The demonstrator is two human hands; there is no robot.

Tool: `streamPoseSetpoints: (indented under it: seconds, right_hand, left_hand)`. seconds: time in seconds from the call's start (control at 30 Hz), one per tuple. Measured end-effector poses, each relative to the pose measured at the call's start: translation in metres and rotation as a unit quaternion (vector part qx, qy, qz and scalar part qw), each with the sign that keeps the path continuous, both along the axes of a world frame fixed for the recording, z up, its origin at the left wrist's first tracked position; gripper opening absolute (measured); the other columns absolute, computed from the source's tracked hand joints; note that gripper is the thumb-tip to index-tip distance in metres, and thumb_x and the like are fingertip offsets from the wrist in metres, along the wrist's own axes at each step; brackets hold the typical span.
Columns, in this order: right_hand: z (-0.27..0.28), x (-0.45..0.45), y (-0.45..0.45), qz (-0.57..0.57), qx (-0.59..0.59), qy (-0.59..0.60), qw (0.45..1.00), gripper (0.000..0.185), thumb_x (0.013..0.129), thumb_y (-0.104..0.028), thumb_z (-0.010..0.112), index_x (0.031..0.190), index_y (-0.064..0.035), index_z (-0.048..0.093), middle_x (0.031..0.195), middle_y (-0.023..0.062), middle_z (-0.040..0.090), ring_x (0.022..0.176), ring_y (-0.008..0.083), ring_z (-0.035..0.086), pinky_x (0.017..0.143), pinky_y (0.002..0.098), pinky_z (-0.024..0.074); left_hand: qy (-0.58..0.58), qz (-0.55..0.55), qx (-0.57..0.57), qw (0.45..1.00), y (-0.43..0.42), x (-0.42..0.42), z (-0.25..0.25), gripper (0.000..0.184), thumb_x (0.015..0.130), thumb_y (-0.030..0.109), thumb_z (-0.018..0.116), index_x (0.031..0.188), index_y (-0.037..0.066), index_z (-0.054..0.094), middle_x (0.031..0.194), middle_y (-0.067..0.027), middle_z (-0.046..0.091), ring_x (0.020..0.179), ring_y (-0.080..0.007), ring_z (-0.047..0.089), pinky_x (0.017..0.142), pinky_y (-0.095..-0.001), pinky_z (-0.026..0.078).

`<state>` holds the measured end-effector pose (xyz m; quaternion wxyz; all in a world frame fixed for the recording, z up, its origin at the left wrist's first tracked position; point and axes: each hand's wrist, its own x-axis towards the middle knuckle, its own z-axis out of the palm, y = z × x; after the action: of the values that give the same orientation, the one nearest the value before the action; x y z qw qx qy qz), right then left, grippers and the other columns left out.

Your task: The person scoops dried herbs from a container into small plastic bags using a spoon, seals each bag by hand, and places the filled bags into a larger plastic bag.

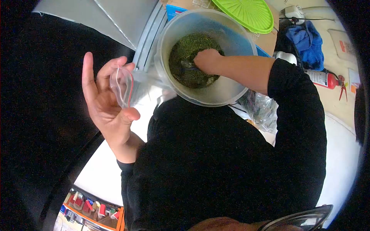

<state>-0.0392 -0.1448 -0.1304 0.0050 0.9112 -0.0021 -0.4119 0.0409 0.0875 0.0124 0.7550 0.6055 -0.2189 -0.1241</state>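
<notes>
two bare hands are busy here, both mine. my left hand (106, 104) has hold of a clear zip bag (148, 88), its mouth spread wide between my thumb and curled fingers, with a red line along the edge; one finger points up, away from the plastic. the bag's body trails right, toward the side of a big clear tub (236, 38), and i can't tell whether the two touch.

my right hand (208, 61) is down inside that tub, at the chopped green leaf (194, 44) covering the bottom. my fingers are bent and mostly hidden from view, so i can't tell how tight they are or what they grip. something shiny shows just beside them, too unclear to name.

the tub stands right in front of me, its near rim by my black shirt (216, 161). a ribbed green lid (246, 13) lies past the far rim, over a cardboard box (268, 42). crumpled clear plastic (264, 113) is near the tub on my right, below my forearm. farther right are a blue cloth (308, 44) and a red fire extinguisher (325, 79).
</notes>
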Motion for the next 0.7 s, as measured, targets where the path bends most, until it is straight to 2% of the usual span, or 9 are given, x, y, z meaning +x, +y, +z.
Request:
streamPoseSetpoints:
  seconds: [0.13, 0.23, 0.3, 0.4, 0.5, 0.63, 0.7]
  right_hand:
    - [0.016, 0.004, 0.005, -0.024, 0.077, -0.035, 0.996, 0.016, 0.073, -0.007, 0.062, 0.084, -0.0002, 0.071, 0.087, 0.0205, 0.068, 0.085, 0.0337, 0.067, 0.071, 0.043, 0.0552]
    - [-0.011, 0.007, 0.002, -0.066, 0.146, -0.049, 0.986, 0.015, 0.071, -0.006, 0.061, 0.081, 0.0013, 0.07, 0.082, 0.0222, 0.067, 0.082, 0.0348, 0.067, 0.07, 0.0431, 0.0552]
    - [-0.007, 0.002, -0.003, -0.053, 0.122, -0.098, 0.986, 0.013, 0.072, -0.008, 0.063, 0.08, -0.0007, 0.069, 0.082, 0.0177, 0.067, 0.083, 0.0346, 0.067, 0.07, 0.0431, 0.0547]
    - [0.027, 0.0, 0.004, 0.011, 0.072, -0.113, 0.991, 0.011, 0.072, -0.009, 0.063, 0.079, -0.0033, 0.069, 0.081, 0.0148, 0.068, 0.081, 0.033, 0.067, 0.068, 0.0419, 0.0548]
    - [0.045, -0.007, 0.01, 0.069, 0.043, -0.08, 0.993, 0.01, 0.072, -0.009, 0.063, 0.078, -0.0041, 0.07, 0.081, 0.0147, 0.068, 0.079, 0.0312, 0.068, 0.066, 0.0404, 0.0552]
    - [0.054, -0.006, 0.002, 0.073, 0.072, -0.089, 0.991, 0.011, 0.072, -0.009, 0.063, 0.078, -0.0032, 0.07, 0.082, 0.0155, 0.068, 0.078, 0.0317, 0.068, 0.066, 0.0398, 0.0556]
    - [0.044, 0.006, -0.004, 0.05, 0.063, -0.168, 0.982, 0.012, 0.072, -0.009, 0.063, 0.079, -0.0026, 0.069, 0.083, 0.0164, 0.068, 0.079, 0.0316, 0.068, 0.066, 0.0393, 0.0557]
  left_hand:
    - [-0.018, 0.03, -0.023, 0.999, -0.001, 0.002, -0.002, 0.118, 0.048, 0.042, 0.088, 0.141, 0.001, 0.028, 0.114, -0.0196, 0.059, 0.108, -0.0281, 0.059, 0.094, -0.0378, 0.049]
    - [-0.017, 0.026, -0.01, 0.999, -0.004, 0.001, 0.0, 0.117, 0.049, 0.039, 0.088, 0.142, 0.002, 0.027, 0.116, -0.0201, 0.058, 0.109, -0.0285, 0.059, 0.096, -0.0377, 0.048]
    - [-0.026, 0.014, -0.002, 1.0, -0.007, 0.001, 0.0, 0.118, 0.049, 0.039, 0.088, 0.142, 0.002, 0.025, 0.117, -0.0205, 0.057, 0.11, -0.0286, 0.058, 0.097, -0.0379, 0.047]
    - [-0.038, 0.007, 0.02, 0.999, -0.008, 0.0, 0.0, 0.12, 0.051, 0.04, 0.087, 0.143, 0.0, 0.022, 0.124, -0.0253, 0.052, 0.115, -0.0333, 0.054, 0.103, -0.0464, 0.039]
    - [-0.044, 0.002, -0.008, 0.999, -0.014, 0.0, -0.004, 0.118, 0.049, 0.037, 0.088, 0.143, 0.002, 0.025, 0.119, -0.0212, 0.056, 0.111, -0.0272, 0.057, 0.097, -0.0373, 0.046]
    - [-0.042, 0.007, -0.007, 0.999, -0.014, 0.001, -0.007, 0.118, 0.05, 0.037, 0.088, 0.143, 0.002, 0.025, 0.119, -0.0207, 0.056, 0.112, -0.0271, 0.056, 0.096, -0.037, 0.046]
    - [-0.031, 0.002, -0.002, 1.0, -0.014, 0.0, -0.005, 0.117, 0.05, 0.038, 0.088, 0.142, 0.002, 0.025, 0.119, -0.0205, 0.056, 0.112, -0.0272, 0.056, 0.096, -0.0366, 0.046]
